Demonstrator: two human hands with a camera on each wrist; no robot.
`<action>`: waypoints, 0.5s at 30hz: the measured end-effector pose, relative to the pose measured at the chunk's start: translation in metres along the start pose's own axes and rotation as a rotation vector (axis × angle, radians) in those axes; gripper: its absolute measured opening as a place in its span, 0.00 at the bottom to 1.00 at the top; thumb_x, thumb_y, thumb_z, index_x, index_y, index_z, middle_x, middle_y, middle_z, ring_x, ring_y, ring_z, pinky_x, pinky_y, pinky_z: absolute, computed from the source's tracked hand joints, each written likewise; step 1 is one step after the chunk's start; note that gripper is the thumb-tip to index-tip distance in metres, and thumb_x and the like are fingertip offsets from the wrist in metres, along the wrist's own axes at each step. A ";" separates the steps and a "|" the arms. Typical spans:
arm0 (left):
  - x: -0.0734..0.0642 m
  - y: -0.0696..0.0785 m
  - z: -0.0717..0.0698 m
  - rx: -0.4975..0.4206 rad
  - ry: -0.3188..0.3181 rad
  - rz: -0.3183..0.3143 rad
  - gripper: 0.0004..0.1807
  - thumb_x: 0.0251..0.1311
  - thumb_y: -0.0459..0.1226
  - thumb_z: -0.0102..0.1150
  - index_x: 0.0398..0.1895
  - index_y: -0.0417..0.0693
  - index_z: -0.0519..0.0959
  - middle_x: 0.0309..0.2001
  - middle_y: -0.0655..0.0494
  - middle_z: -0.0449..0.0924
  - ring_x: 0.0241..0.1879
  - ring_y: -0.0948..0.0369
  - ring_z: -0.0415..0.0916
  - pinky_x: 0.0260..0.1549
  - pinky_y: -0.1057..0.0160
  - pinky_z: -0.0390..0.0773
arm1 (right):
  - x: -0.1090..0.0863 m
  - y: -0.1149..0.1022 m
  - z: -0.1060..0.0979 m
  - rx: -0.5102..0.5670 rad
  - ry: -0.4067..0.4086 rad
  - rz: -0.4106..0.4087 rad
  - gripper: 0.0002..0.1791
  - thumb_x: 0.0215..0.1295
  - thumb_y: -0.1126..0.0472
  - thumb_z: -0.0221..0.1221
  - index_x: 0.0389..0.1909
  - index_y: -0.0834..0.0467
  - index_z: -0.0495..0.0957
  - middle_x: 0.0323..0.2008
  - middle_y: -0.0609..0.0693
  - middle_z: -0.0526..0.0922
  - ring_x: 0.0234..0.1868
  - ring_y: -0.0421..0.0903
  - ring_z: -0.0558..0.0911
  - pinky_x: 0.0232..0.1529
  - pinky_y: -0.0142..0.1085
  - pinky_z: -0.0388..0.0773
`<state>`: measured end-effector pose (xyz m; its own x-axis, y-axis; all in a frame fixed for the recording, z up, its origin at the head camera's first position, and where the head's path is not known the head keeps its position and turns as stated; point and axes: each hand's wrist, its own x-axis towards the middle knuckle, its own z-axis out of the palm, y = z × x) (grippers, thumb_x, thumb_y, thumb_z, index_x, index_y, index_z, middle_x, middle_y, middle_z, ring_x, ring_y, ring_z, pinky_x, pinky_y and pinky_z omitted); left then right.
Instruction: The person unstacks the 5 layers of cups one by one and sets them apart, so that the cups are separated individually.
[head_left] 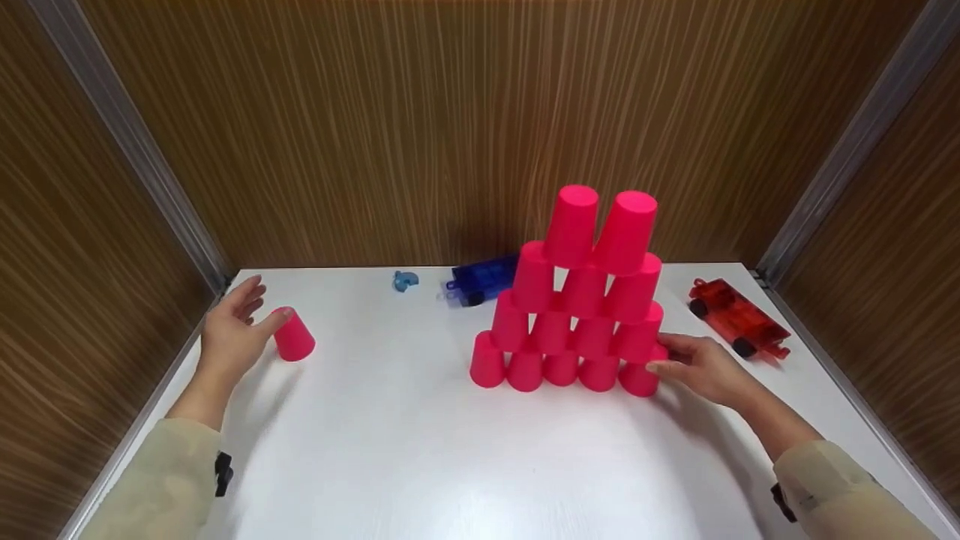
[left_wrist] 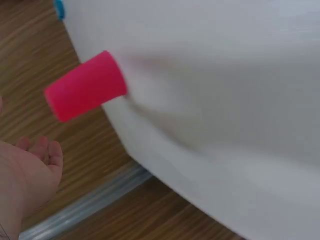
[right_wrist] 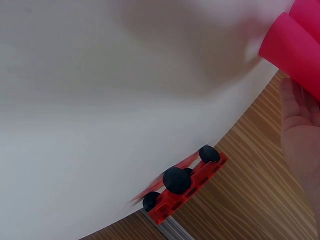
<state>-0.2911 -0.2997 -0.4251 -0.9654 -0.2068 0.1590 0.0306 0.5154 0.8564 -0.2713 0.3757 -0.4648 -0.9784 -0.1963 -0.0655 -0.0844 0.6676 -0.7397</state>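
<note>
Pink plastic cups (head_left: pixel 552 334) stand upside down in a stepped stack, with two cups on its top row. My right hand (head_left: pixel 705 369) pinches the rightmost bottom-row cup (head_left: pixel 639 381), thumb in front and fingers behind. In the right wrist view, the fingers (right_wrist: pixel 295 102) lie along that cup's far side, and the thumb is hidden. Over at the left, a single pink cup (head_left: pixel 296 339) stands upside down on the table. My left hand (head_left: pixel 232 334) is beside it with fingers spread, and its thumb overlaps the cup's top in the head view.
Behind the stack is a blue toy car base (head_left: pixel 480 281), partly covered by the cups. A small light-blue piece (head_left: pixel 406 281) lies near the back edge. To the right, a red toy car base (head_left: pixel 739 315) sits close to my right hand. Wood-grain panels (head_left: pixel 420 135) enclose the white table (head_left: pixel 405 450).
</note>
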 end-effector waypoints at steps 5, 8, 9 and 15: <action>-0.004 0.044 0.004 -0.004 -0.031 0.121 0.46 0.69 0.47 0.71 0.84 0.52 0.60 0.77 0.46 0.69 0.75 0.47 0.68 0.73 0.44 0.67 | 0.000 0.002 0.001 -0.015 0.003 -0.012 0.42 0.70 0.44 0.70 0.76 0.64 0.71 0.63 0.60 0.83 0.63 0.61 0.82 0.57 0.42 0.83; -0.007 0.073 0.012 -0.008 -0.059 0.194 0.44 0.68 0.46 0.73 0.83 0.51 0.63 0.74 0.47 0.73 0.73 0.50 0.71 0.73 0.45 0.69 | 0.000 0.002 0.001 -0.016 0.007 -0.017 0.41 0.70 0.45 0.70 0.76 0.63 0.71 0.63 0.60 0.83 0.63 0.61 0.82 0.58 0.41 0.83; -0.007 0.082 0.016 -0.008 -0.068 0.216 0.43 0.67 0.47 0.73 0.82 0.52 0.64 0.74 0.49 0.73 0.73 0.51 0.71 0.72 0.47 0.69 | 0.001 0.002 0.000 -0.016 0.010 -0.025 0.41 0.70 0.45 0.70 0.76 0.64 0.71 0.63 0.60 0.83 0.63 0.62 0.82 0.58 0.41 0.82; -0.011 0.133 0.044 -0.046 -0.144 0.345 0.41 0.66 0.49 0.74 0.80 0.53 0.69 0.72 0.53 0.75 0.72 0.55 0.72 0.71 0.51 0.72 | 0.001 0.001 0.002 -0.004 0.013 -0.050 0.40 0.70 0.47 0.70 0.76 0.64 0.70 0.65 0.62 0.82 0.66 0.63 0.81 0.57 0.38 0.83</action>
<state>-0.2878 -0.1922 -0.3342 -0.9228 0.0932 0.3738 0.3685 0.4962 0.7861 -0.2721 0.3744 -0.4667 -0.9753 -0.2201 -0.0198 -0.1340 0.6601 -0.7391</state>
